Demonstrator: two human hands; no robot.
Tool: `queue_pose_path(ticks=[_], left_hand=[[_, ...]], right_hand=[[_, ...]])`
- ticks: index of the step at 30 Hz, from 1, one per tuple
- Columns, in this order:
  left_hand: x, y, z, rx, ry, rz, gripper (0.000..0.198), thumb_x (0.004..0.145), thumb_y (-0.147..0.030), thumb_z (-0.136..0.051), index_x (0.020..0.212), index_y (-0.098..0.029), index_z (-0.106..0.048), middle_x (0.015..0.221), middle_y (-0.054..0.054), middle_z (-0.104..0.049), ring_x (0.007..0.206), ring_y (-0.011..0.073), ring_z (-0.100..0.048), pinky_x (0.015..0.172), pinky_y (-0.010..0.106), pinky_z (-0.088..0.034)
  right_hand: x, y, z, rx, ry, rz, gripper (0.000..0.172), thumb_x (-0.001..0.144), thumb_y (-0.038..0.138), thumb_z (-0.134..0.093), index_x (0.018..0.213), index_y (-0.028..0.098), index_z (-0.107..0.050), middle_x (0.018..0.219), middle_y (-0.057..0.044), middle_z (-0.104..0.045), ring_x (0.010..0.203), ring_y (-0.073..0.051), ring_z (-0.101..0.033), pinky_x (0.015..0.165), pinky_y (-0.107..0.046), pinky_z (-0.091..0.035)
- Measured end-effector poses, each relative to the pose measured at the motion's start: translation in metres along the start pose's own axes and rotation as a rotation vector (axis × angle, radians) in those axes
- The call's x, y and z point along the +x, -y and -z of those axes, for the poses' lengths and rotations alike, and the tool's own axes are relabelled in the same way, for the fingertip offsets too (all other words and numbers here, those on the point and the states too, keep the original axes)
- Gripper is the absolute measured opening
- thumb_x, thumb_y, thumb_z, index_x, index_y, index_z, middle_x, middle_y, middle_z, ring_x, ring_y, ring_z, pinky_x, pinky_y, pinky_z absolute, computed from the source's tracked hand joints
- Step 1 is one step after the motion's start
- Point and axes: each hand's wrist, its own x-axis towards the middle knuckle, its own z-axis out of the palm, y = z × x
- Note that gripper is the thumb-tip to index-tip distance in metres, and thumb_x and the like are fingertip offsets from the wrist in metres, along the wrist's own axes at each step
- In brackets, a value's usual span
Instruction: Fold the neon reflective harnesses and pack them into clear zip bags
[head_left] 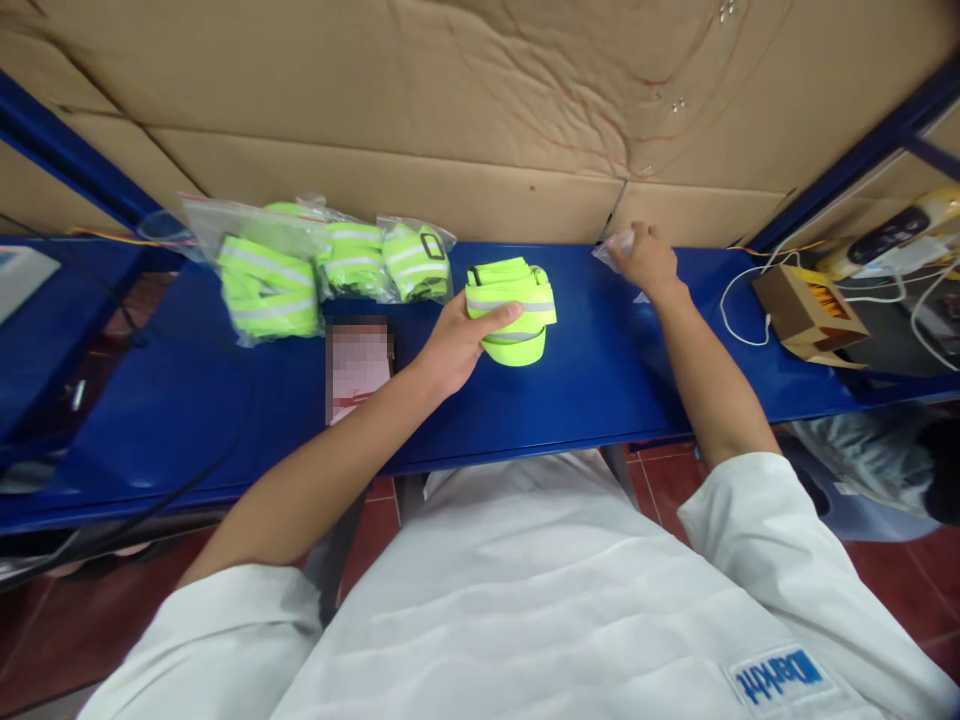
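Observation:
My left hand [461, 342] is closed on a folded neon-yellow reflective belt [517, 310] with silver stripes, thumb across its front, held over the blue table [480, 430]. Farther right, my right hand [646, 258] reaches to the back of the table, its fingers closed on the edge of a clear plastic bag [616, 246]. Part of that bag is hidden behind the hand. To the left, several similar belts lie in clear bags; the nearest bagged belt [416, 262] shows a black buckle.
A pixelated pinkish packet [360, 370] lies left of my left forearm. On the right stand an open cardboard box [810, 310] with orange contents, a white cable [724, 300] and a yellow device [892, 235]. Cardboard sheets [375, 100] line the back.

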Motion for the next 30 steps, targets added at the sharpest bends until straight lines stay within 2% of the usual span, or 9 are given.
queue_pose_path(ticks=[2, 4, 7, 9, 13, 17, 22, 25, 30], left_hand=[[0.000, 0.002, 0.001, 0.005, 0.002, 0.054, 0.064, 0.063, -0.043, -0.103, 0.116, -0.018, -0.075, 0.126, 0.012, -0.079, 0.116, 0.0363, -0.077, 0.100, 0.048, -0.065], [0.001, 0.004, 0.002, -0.001, -0.008, 0.110, 0.065, 0.062, -0.040, -0.103, 0.117, -0.017, -0.076, 0.125, 0.013, -0.080, 0.113, 0.0354, -0.077, 0.097, 0.046, -0.065], [0.004, 0.009, 0.005, -0.015, -0.020, 0.145, 0.065, 0.061, -0.036, -0.103, 0.117, -0.017, -0.077, 0.123, 0.012, -0.080, 0.108, 0.0330, -0.078, 0.093, 0.043, -0.066], [0.005, 0.011, 0.007, -0.025, -0.036, 0.148, 0.065, 0.061, -0.034, -0.103, 0.119, -0.019, -0.077, 0.118, 0.010, -0.081, 0.102, 0.0303, -0.079, 0.090, 0.042, -0.065], [0.005, 0.013, 0.008, -0.007, -0.052, 0.172, 0.067, 0.061, -0.032, -0.102, 0.122, -0.021, -0.075, 0.119, 0.009, -0.081, 0.101, 0.0280, -0.078, 0.089, 0.040, -0.065], [0.002, 0.013, 0.005, 0.079, -0.008, 0.203, 0.067, 0.062, -0.036, -0.102, 0.120, -0.018, -0.075, 0.125, 0.012, -0.079, 0.106, 0.0296, -0.077, 0.091, 0.041, -0.064], [-0.003, 0.012, -0.001, 0.152, -0.028, 0.238, 0.073, 0.060, -0.037, -0.103, 0.120, -0.019, -0.067, 0.118, 0.010, -0.079, 0.100, 0.0287, -0.076, 0.085, 0.041, -0.064], [-0.004, 0.010, -0.002, 0.149, -0.085, 0.234, 0.078, 0.055, -0.033, -0.105, 0.117, -0.022, -0.058, 0.110, 0.006, -0.079, 0.097, 0.0271, -0.076, 0.084, 0.041, -0.063], [-0.004, 0.007, -0.003, 0.182, -0.017, 0.239, 0.072, 0.055, -0.033, -0.104, 0.110, -0.022, -0.059, 0.106, 0.003, -0.077, 0.098, 0.0277, -0.075, 0.089, 0.044, -0.063]], right_hand=[[0.003, -0.012, -0.006, -0.024, 0.119, 0.041, 0.044, 0.100, 0.021, -0.062, 0.139, 0.003, -0.067, 0.140, -0.030, -0.065, 0.132, -0.044, -0.064, 0.112, -0.064, -0.048], [-0.004, -0.020, -0.010, -0.015, 0.196, 0.138, 0.039, 0.095, 0.009, -0.058, 0.131, 0.012, -0.075, 0.134, -0.020, -0.072, 0.130, -0.036, -0.067, 0.119, -0.059, -0.044], [-0.019, -0.021, -0.009, 0.025, 0.243, 0.272, 0.046, 0.092, 0.002, -0.052, 0.125, 0.022, -0.078, 0.134, -0.007, -0.075, 0.134, -0.028, -0.065, 0.132, -0.062, -0.022], [-0.030, -0.013, -0.007, 0.056, 0.183, 0.316, 0.042, 0.098, 0.008, -0.049, 0.128, 0.023, -0.076, 0.138, -0.007, -0.072, 0.138, -0.029, -0.062, 0.133, -0.066, -0.014], [-0.052, 0.018, -0.007, 0.016, 0.074, 0.363, 0.042, 0.101, 0.038, -0.064, 0.135, 0.015, -0.070, 0.140, -0.019, -0.067, 0.137, -0.042, -0.058, 0.120, -0.068, -0.038], [-0.068, 0.039, -0.010, 0.021, 0.103, 0.322, 0.037, 0.100, 0.019, -0.059, 0.136, 0.012, -0.067, 0.133, -0.020, -0.069, 0.120, -0.038, -0.068, 0.104, -0.052, -0.055], [-0.064, 0.033, -0.021, 0.033, -0.068, 0.185, 0.049, 0.097, 0.028, -0.071, 0.140, 0.008, -0.062, 0.140, -0.025, -0.062, 0.128, -0.042, -0.063, 0.106, -0.057, -0.055], [-0.057, 0.024, -0.028, 0.116, -0.008, 0.147, 0.029, 0.100, 0.024, -0.063, 0.125, 0.010, -0.072, 0.120, -0.020, -0.073, 0.113, -0.036, -0.069, 0.100, -0.054, -0.057], [-0.065, 0.034, -0.022, 0.339, -0.061, 0.429, 0.030, 0.101, 0.022, -0.059, 0.125, 0.015, -0.076, 0.110, -0.011, -0.078, 0.100, -0.023, -0.072, 0.097, -0.036, -0.057]])
